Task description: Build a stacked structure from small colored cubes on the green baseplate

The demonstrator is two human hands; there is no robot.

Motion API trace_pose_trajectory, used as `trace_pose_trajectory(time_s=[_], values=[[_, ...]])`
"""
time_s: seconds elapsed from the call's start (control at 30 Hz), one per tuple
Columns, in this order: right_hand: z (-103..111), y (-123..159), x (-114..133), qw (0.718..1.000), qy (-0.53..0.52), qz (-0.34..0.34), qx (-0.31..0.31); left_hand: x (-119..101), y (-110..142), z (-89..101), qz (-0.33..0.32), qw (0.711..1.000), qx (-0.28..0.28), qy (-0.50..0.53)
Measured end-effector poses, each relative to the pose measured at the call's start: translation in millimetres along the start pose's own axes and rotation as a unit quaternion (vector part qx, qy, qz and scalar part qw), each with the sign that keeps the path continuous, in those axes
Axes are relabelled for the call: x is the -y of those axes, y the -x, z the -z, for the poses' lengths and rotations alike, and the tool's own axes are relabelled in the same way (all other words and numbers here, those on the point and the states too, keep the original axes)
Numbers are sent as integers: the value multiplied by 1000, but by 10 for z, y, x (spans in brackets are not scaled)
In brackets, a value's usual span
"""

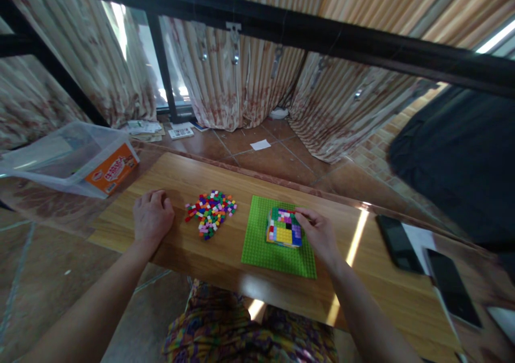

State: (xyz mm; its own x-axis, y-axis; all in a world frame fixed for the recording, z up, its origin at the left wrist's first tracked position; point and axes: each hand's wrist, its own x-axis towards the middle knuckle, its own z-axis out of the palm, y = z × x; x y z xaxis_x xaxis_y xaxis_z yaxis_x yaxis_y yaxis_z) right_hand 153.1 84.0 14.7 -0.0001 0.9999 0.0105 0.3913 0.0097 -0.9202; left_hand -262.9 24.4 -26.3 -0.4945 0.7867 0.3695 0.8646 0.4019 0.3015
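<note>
On the green studded baseplate (257,250) sits a low block of multicoloured building bricks (284,229), with a yellow patch on its near side. My right hand (319,234) reaches in from the right, thumb and fingertips pinched together at the block's far right corner. Whatever is between those fingertips is too small to make out. A loose pile of small coloured bricks (211,210) lies left of the baseplate. My left hand (153,215) rests on the wooden table left of that pile, fingers curled in, with no object showing in it.
A clear plastic bin (72,159) with an orange label stands at the left end of the table (193,170). Two dark phones (398,242) and white paper (418,239) lie to the right. Behind are a dark rail (281,28), curtains (241,89) and papers on the tiled floor.
</note>
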Motion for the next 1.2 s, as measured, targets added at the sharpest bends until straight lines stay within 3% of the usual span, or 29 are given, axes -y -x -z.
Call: trace_pose_trajectory(time_s=[0.27,0.57,0.87,1.13,1.2], values=[[-58,-20,14,996,-88,-28,2,-25,9,26,1,1000,7,-3],[-173,-85,13,992,-103,-67,42,-15,9,6,0,1000,-3,7],[-205,-89,13,991,-120,-65,9,-25,15,4,4,1000,1,11],[-174,-91,33,977,-180,-97,60,-37,0,5,8,1000,9,15],[-133,-98,14,974,-203,-98,35,-31,-1,3,7,1000,7,17]])
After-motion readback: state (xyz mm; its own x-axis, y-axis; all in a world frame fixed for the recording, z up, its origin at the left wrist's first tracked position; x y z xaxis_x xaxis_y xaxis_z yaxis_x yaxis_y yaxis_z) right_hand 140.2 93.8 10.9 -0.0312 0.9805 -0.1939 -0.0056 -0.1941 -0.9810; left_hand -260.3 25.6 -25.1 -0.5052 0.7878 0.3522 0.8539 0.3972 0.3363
